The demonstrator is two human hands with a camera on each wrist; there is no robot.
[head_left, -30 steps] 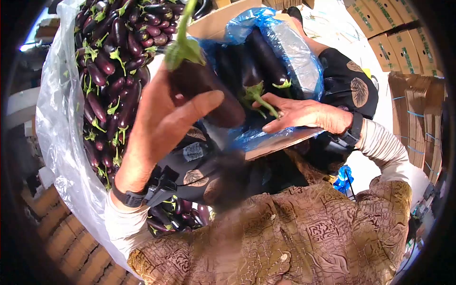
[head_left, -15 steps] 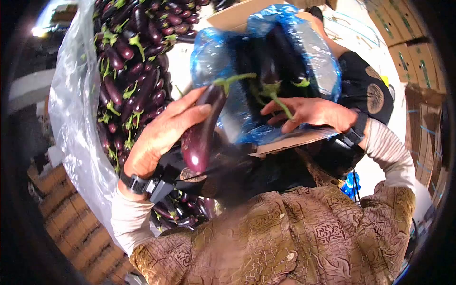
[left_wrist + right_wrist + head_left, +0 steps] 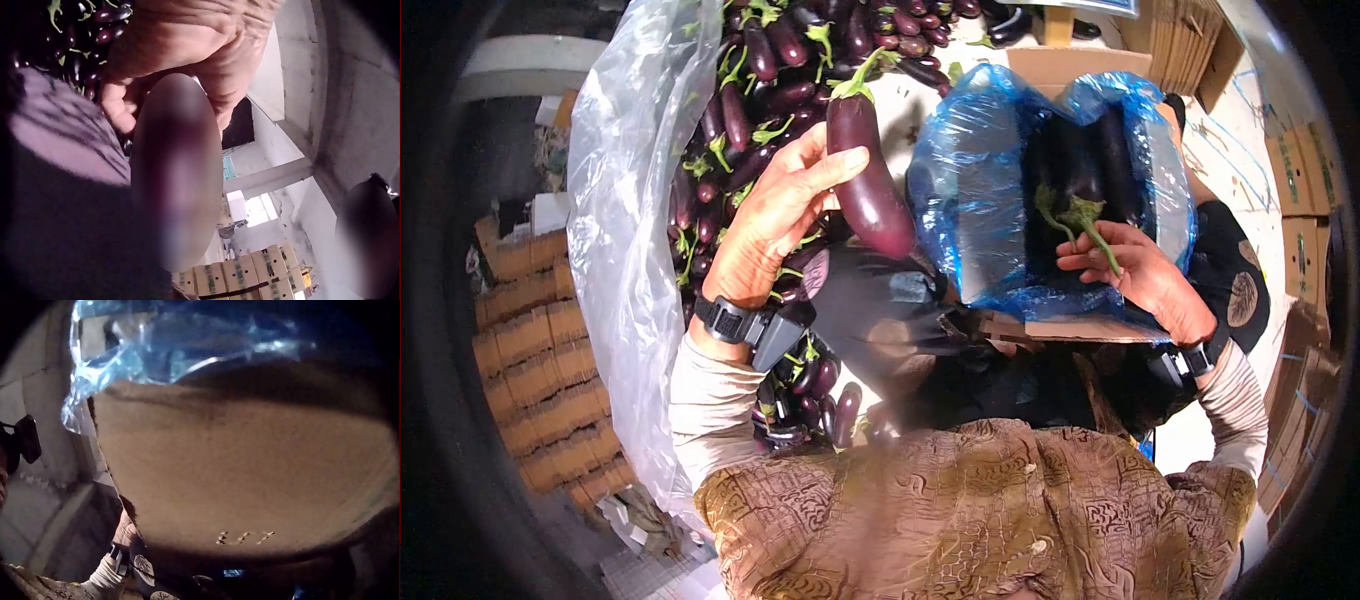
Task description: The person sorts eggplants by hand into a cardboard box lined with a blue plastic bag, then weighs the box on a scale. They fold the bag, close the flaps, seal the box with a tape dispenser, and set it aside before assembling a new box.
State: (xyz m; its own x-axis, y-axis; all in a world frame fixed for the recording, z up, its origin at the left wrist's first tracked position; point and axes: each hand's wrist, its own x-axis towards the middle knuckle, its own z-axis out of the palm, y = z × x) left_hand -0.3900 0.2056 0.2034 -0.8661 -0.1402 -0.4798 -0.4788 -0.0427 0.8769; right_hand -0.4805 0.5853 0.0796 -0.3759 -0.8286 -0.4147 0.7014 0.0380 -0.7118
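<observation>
My left hand point(image 3: 775, 205) grips a glossy purple eggplant point(image 3: 870, 185) by its upper body, with the green cap and stem upward, between the pile and the box. In the left wrist view this eggplant point(image 3: 178, 181) is blurred below the curled fingers. At the open cardboard box point(image 3: 1090, 330), lined with blue plastic film point(image 3: 975, 190), my right hand point(image 3: 1140, 270) reaches over the near side. Its fingers hold the green stem point(image 3: 1100, 240) of an eggplant point(image 3: 1083, 175) lying inside among other dark eggplants. The right wrist view shows the box's side but not the hand's fingers.
A large heap of eggplants point(image 3: 755, 120) lies at the left, bordered by a clear plastic sheet point(image 3: 625, 220). More eggplants point(image 3: 815, 390) lie by the person's lap. Flattened cartons point(image 3: 550, 350) are stacked at far left, and printed boxes point(image 3: 1300, 170) stand at right.
The left hand has turned its eggplant from stem toward the box and tip down to stem upward, tip lower right. The head view has shifted; the right hand stays at the same stem.
</observation>
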